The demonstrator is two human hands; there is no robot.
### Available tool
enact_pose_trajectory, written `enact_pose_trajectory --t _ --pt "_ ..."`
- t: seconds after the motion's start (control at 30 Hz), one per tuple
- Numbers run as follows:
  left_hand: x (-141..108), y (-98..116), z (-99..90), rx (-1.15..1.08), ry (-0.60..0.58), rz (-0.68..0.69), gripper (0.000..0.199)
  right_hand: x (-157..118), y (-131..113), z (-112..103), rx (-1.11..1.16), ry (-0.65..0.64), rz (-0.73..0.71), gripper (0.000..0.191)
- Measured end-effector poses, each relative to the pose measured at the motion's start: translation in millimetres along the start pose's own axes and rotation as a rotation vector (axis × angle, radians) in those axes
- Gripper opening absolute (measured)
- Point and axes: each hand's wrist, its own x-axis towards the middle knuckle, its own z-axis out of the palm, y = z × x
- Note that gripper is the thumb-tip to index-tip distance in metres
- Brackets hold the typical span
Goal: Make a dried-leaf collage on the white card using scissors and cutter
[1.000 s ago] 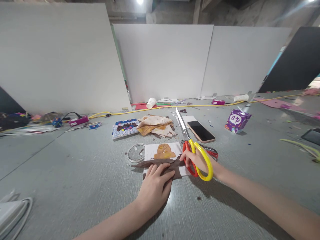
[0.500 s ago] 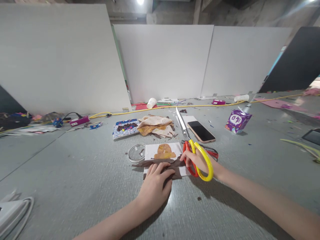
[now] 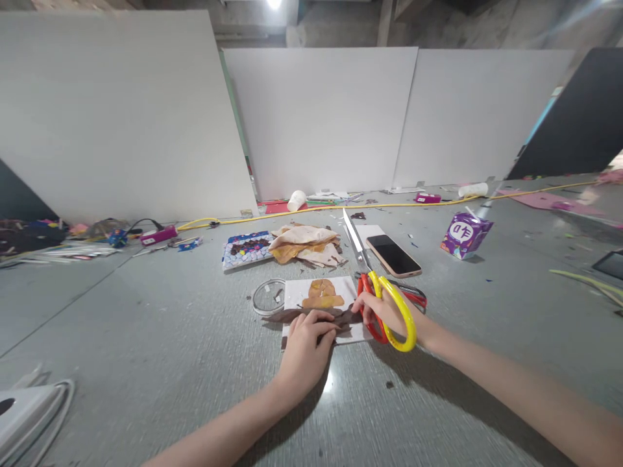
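My left hand [image 3: 307, 353] lies over a dark brown, crinkled strip [image 3: 280, 316], thumb and fingers closed on it. Under the strip is a white card [image 3: 296, 290] bearing tan leaf-like pieces [image 3: 322, 295]: a rounded one above a flat one. A pair of scissors [image 3: 395, 308] with one red and one yellow handle hangs in my right hand [image 3: 396, 316], blades pointing away from me. The fingertips of that hand pinch the strip's right end near the card's edge. Palm and fingers hide part of the strip.
Beyond the card lie a mosaic panel [image 3: 247, 251], crumpled tan leaf-like sheets [image 3: 306, 243] and a phone [image 3: 393, 254]. A clear ring-shaped item [image 3: 265, 297] touches the card's left side. A purple drink carton [image 3: 466, 235] stands right; a yellow cable [image 3: 311, 209] crosses behind.
My left fingers have shifted slightly on the brown strip, and its lower part over the card looks rearranged. My right hand still holds the scissors. The view has moved a little.
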Motion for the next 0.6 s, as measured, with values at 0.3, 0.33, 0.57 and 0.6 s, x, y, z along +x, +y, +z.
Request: enact_pose_trajectory --t 0.3,0.33,0.57,0.6 --pt "0.1 -1.9 0.7 -0.005 -0.001 0.000 0.023 -0.1 0.4 0.0 0.009 0.002 -0.008 0.021" --pt "-0.1 -2.2 0.9 -0.001 -0.002 0.003 0.023 -0.1 0.3 0.1 0.008 0.003 -0.008 0.021" --pt "-1.6 -0.9 0.4 0.019 0.006 0.008 0.024 -1.0 0.4 0.0 0.006 -0.003 -0.008 0.022" --pt "-1.7 -0.5 0.1 0.022 0.006 0.008 0.024 -0.9 0.6 -0.1 0.010 -0.005 -0.005 0.022"
